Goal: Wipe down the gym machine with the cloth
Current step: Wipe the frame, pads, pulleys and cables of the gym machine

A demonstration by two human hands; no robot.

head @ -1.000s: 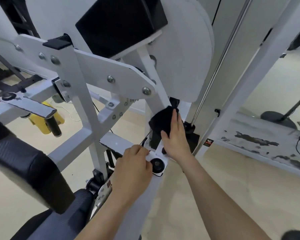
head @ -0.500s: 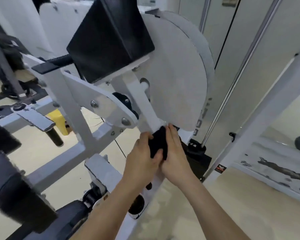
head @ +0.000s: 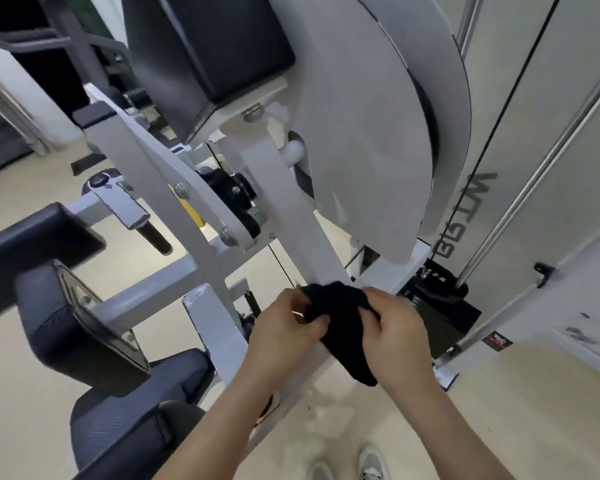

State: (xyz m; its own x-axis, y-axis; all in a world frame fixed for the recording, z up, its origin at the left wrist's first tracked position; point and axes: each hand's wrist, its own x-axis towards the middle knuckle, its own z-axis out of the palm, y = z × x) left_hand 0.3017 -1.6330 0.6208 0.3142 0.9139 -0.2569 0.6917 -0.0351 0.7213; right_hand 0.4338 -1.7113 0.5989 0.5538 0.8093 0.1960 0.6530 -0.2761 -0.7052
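Note:
A black cloth point(head: 340, 320) is held between both hands in front of the white gym machine's slanted arm point(head: 291, 216). My left hand point(head: 284, 327) pinches the cloth's left edge with curled fingers. My right hand point(head: 395, 337) grips its right side, and a tail of cloth hangs down below the palm. The cloth lies across the lower part of the white arm, just under the large grey round cover point(head: 371, 126). Part of the arm is hidden behind the hands.
Black seat pads point(head: 84, 327) stand at lower left, a black pad point(head: 201, 46) at the top. A black weight stack point(head: 437, 306) and chrome guide rod point(head: 541, 168) are to the right. A black-tipped handle point(head: 142, 223) juts out left. Beige floor and my shoes point(head: 371, 462) lie below.
My left hand left the machine's lower arm and joined the right on the cloth. The cloth is now spread between both hands. My view has moved closer and tilted up.

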